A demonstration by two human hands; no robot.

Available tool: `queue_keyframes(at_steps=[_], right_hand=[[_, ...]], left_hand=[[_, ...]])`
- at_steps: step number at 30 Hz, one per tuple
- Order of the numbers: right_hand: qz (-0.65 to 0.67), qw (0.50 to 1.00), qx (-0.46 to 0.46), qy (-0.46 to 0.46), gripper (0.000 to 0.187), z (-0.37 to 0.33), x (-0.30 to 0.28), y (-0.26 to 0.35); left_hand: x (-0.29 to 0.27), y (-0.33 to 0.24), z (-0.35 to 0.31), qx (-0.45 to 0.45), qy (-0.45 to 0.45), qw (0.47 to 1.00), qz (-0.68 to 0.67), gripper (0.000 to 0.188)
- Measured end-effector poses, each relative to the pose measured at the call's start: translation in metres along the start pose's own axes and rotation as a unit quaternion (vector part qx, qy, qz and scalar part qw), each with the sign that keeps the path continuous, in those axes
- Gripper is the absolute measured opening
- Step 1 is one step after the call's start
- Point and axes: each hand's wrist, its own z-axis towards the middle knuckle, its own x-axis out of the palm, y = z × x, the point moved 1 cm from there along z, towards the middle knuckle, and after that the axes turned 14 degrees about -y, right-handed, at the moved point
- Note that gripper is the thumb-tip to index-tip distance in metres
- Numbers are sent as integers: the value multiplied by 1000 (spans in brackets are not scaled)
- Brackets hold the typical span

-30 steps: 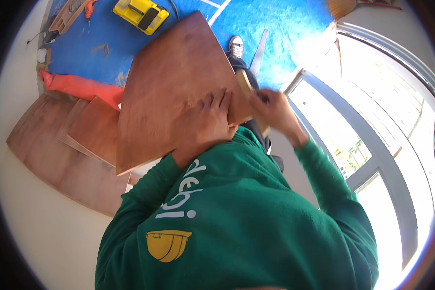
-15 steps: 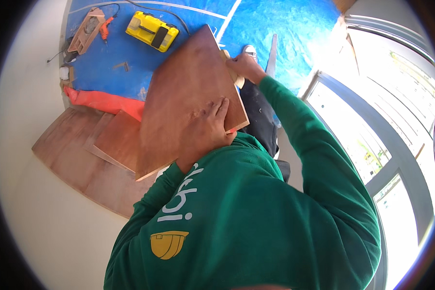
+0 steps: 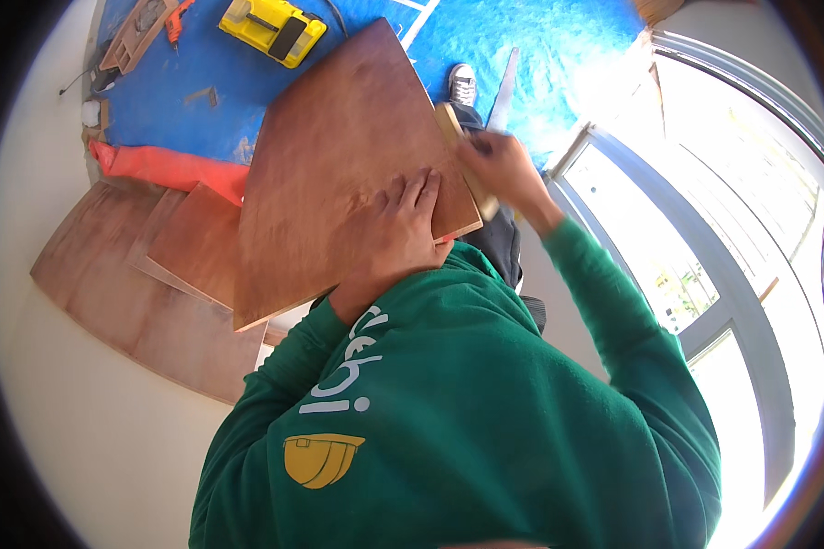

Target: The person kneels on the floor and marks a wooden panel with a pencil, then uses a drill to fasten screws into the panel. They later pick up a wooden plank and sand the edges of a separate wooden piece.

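A reddish-brown wooden board (image 3: 330, 174) leans tilted in front of my body. My left hand (image 3: 398, 224) holds it by its near edge, fingers flat on the face and the thumb curled at the edge. In my right hand (image 3: 504, 174) is a pale wooden block (image 3: 450, 128), pressed lengthwise along the board's right edge. The fingers wrap round the block and hide its middle, and motion smears the hand a little. What lies on the block's face toward the board cannot be seen.
Several brown panels (image 3: 146, 274) lie at the left beside a red bundle (image 3: 169, 169). On the blue floor sheet are a yellow case (image 3: 273, 29), an orange tool (image 3: 176, 23), a wooden tray (image 3: 142, 32) and a saw blade (image 3: 504, 91). A glass door (image 3: 650, 229) stands at the right.
My right hand has slid the block along the board's right edge, nearer to my body. The left hand keeps its grip on the board. The whole view has shifted slightly.
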Motion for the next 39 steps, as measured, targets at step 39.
queue_keyframes(at_steps=[39], right_hand=[[17, 998, -27, 46, 43, -3, -12, 8]], left_hand=[[25, 11, -9, 5, -24, 1000, 4, 98]])
